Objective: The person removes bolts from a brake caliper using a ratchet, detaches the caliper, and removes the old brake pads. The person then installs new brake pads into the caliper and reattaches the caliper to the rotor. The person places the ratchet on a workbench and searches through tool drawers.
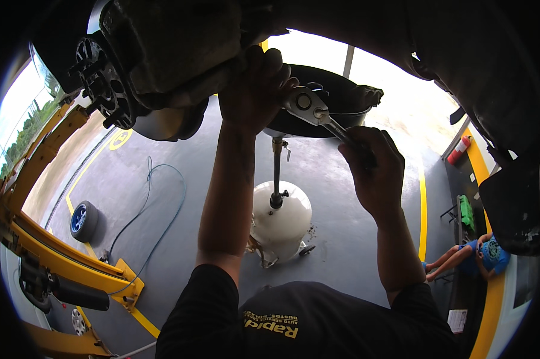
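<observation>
Both my arms reach up beneath a raised vehicle. My right hand [375, 164] is wrapped round the handle of a ratchet wrench [306, 104], whose shiny round head points up and to the left. At that head, the curled fingers of my left hand [253, 93] press against it, close under the dark underside [174, 45] of the vehicle. What the ratchet sits on is hidden behind my left hand. Just beyond the wrench is the wide black bowl [309, 128] of an oil drainer, raised on a metal pole [276, 164] above its white tank [285, 218].
A wheel hub [99, 81] hangs at upper left, beside a yellow lift post [72, 251]. A loose tyre [84, 221] and a thin hose [177, 224] lie on the grey floor. At right, a person in blue [491, 254] sits near a red fire extinguisher [458, 149].
</observation>
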The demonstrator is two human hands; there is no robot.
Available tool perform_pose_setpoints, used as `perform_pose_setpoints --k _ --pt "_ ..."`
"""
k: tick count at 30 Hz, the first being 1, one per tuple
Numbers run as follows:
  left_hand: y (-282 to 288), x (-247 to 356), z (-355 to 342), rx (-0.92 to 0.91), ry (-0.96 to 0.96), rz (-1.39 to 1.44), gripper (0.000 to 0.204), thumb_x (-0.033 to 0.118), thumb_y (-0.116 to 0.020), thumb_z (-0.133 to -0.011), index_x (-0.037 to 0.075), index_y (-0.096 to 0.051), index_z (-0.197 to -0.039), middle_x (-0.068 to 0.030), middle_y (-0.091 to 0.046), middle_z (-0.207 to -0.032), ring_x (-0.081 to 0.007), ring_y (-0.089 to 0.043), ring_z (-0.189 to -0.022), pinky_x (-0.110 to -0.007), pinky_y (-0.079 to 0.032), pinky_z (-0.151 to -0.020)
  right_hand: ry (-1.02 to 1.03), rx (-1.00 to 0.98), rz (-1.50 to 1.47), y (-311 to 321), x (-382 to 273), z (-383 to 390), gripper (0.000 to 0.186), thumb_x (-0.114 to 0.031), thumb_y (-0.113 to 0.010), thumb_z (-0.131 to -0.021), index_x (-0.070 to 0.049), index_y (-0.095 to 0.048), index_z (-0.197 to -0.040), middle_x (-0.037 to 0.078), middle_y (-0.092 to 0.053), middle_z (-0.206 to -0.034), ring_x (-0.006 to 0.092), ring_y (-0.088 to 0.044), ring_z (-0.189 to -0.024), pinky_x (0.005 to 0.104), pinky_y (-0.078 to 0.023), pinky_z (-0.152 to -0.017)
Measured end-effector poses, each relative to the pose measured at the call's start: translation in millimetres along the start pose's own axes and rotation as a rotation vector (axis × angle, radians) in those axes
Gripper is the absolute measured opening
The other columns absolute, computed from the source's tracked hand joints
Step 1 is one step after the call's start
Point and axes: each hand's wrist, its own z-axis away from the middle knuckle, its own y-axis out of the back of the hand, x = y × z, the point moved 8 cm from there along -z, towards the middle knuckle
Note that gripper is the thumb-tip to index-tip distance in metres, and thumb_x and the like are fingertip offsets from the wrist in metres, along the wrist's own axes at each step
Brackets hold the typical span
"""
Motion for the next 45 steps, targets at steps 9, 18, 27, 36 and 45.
perform_pose_setpoints --k 9,18,27,36,45 --pt "6.6 -5.0 -3.3 -0.247 0.015 0.273 0.053 0.058 -0.028 -0.104 0.015 -0.045 -0.131 -0.0085 -0.050 -0.112 -0.0271 -0.048 -0.104 -0.051 -0.038 -0.100 -0.130 -0.058 -0.111 -4.4 12.2 6.2 0.026 -0.007 -0.076 -0.087 -0.005 -0.065 -0.111 0.010 -0.071 -0.091 0.0171 -0.068 -0.078 0.0304 -0.053 -0.071" --pt "4.7 -9.3 -2.1 0.001 0.066 0.323 0.042 0.059 -0.044 -0.097 0.020 -0.053 -0.108 -0.0030 -0.045 -0.098 -0.0232 -0.045 -0.093 -0.046 -0.035 -0.087 -0.207 -0.075 -0.143 -4.0 20.4 9.3 0.024 -0.009 -0.076 -0.088 -0.005 -0.066 -0.109 0.008 -0.071 -0.089 0.0146 -0.065 -0.074 0.0294 -0.052 -0.069" --pt "-4.9 -2.4 -1.6 0.128 0.107 0.368 0.034 0.049 -0.053 -0.097 0.016 -0.062 -0.090 -0.0004 -0.051 -0.094 -0.0228 -0.050 -0.092 -0.044 -0.039 -0.085 -0.222 -0.092 -0.173 -8.3 21.0 10.0 0.025 -0.012 -0.075 -0.089 -0.004 -0.066 -0.111 0.007 -0.071 -0.089 0.0143 -0.064 -0.075 0.0292 -0.051 -0.069" --pt "-4.8 -0.5 -4.3 -0.010 0.026 0.368 0.032 0.047 -0.048 -0.101 0.017 -0.054 -0.092 -0.0018 -0.048 -0.091 -0.0212 -0.049 -0.089 -0.043 -0.037 -0.085 -0.224 -0.110 -0.176 -5.2 18.8 12.5 0.025 -0.011 -0.075 -0.089 -0.005 -0.066 -0.111 0.007 -0.071 -0.091 0.0146 -0.065 -0.076 0.0295 -0.051 -0.070" --pt "-9.7 2.0 -8.9 -0.084 0.032 0.351 0.033 0.050 -0.047 -0.101 0.018 -0.058 -0.101 -0.0011 -0.050 -0.098 -0.0219 -0.049 -0.094 -0.045 -0.040 -0.087 -0.260 -0.112 -0.231 -0.6 15.7 15.5 0.025 -0.010 -0.074 -0.089 -0.004 -0.066 -0.111 0.007 -0.070 -0.090 0.0135 -0.064 -0.075 0.0293 -0.050 -0.069"
